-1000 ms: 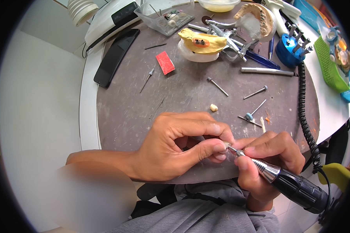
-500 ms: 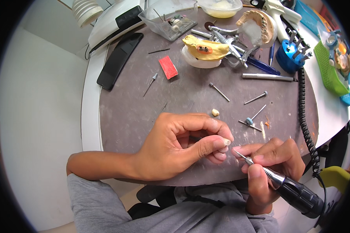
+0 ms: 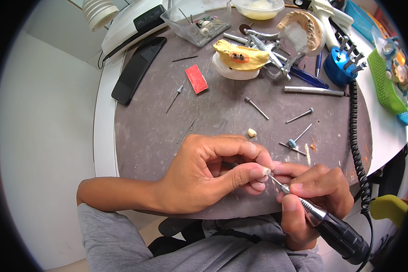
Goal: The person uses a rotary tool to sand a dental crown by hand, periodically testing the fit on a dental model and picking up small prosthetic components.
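Between thumb and fingertips, my left hand [image 3: 213, 174] pinches a small off-white dental crown [image 3: 267, 171]. My right hand [image 3: 319, 188] is closed like a pen grip around a black and silver rotary handpiece [image 3: 333, 229]. The thin bur at its tip meets the crown's open end. Fingers of my right hand rest close against my left fingertips. A second tooth-coloured crown [image 3: 252, 132] lies on the bench just beyond my hands. Part of a dark, thin item shows behind my left thumb; its kind is hidden.
Loose burs [image 3: 257, 108] and a red block [image 3: 196, 79] lie on the brown bench mat [image 3: 149, 131]. Farther back stand a yellow and white dental model [image 3: 240, 56], a clear bin [image 3: 197, 27] and a blue bur holder [image 3: 340, 65]. A coiled black cord [image 3: 354, 131] runs down the right.
My right hand has brought the handpiece left, so its bur, apart from the crown before, now reaches the crown's end. My left hand has kept its pinch.
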Demonstrator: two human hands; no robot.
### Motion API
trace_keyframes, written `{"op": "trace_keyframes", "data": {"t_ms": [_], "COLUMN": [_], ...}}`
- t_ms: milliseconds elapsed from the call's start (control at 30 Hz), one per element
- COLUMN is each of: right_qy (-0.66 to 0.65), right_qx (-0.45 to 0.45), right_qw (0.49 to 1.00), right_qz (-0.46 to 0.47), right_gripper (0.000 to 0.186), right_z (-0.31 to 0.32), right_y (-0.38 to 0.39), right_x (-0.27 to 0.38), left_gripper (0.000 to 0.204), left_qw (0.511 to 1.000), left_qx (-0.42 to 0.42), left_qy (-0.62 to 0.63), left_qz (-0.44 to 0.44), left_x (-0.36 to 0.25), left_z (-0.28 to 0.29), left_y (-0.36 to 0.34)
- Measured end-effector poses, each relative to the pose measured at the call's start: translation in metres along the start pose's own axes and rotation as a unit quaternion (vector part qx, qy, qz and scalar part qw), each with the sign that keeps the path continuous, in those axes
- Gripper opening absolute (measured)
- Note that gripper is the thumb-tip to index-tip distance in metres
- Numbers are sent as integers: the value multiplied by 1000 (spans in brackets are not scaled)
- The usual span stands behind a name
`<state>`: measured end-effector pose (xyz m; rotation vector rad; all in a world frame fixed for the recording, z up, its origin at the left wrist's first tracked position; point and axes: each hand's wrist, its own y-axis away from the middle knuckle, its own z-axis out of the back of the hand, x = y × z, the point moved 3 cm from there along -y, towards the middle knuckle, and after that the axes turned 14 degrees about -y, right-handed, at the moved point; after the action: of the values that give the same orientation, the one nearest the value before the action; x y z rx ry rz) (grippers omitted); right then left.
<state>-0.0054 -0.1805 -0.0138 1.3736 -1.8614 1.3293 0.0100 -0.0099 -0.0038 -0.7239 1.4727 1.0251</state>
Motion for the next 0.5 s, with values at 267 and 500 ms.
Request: {"op": "trace_keyframes", "data": {"t_ms": [267,500], "right_qy": [50,106], "right_qx": [57,69], "right_qw": [997,989], "right_qz": [30,73], "right_gripper": [17,17], "right_z": [-3,-6], "right_y": [-7,-7], "right_x": [-1,-2], "left_gripper": [16,18], "left_qw": [1000,996], "left_qx": [-1,31], "left_qy": [14,61], "left_qz": [-17,57], "left_x": [5,0], "left_z": [0,3], "left_y": [1,0]}}
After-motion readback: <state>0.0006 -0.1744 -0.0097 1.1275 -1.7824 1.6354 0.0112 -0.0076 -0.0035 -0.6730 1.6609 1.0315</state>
